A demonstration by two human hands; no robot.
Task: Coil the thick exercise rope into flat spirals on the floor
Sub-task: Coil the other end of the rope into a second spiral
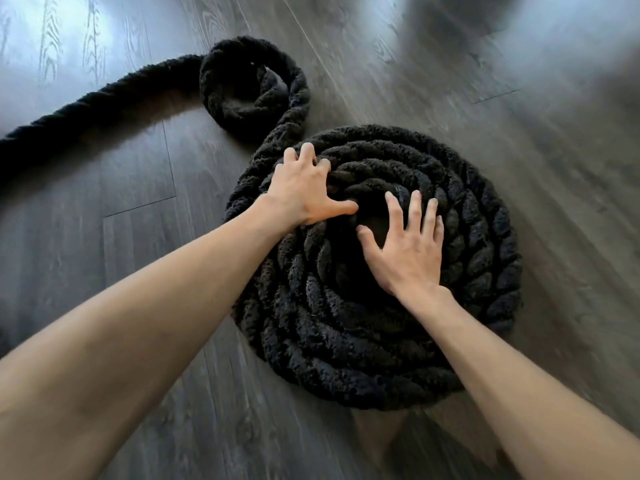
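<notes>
Head view: both hands (304, 188) (408, 251) press rope spiral (467, 237); smaller coil (242, 95) apparently touching.

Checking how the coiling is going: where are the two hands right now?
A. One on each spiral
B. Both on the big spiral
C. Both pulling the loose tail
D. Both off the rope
B: the left hand and right hand both press on the big spiral, away from the small spiral.

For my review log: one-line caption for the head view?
Both hands, left hand and right hand, press on a large flat rope spiral beside a smaller coil.
</notes>
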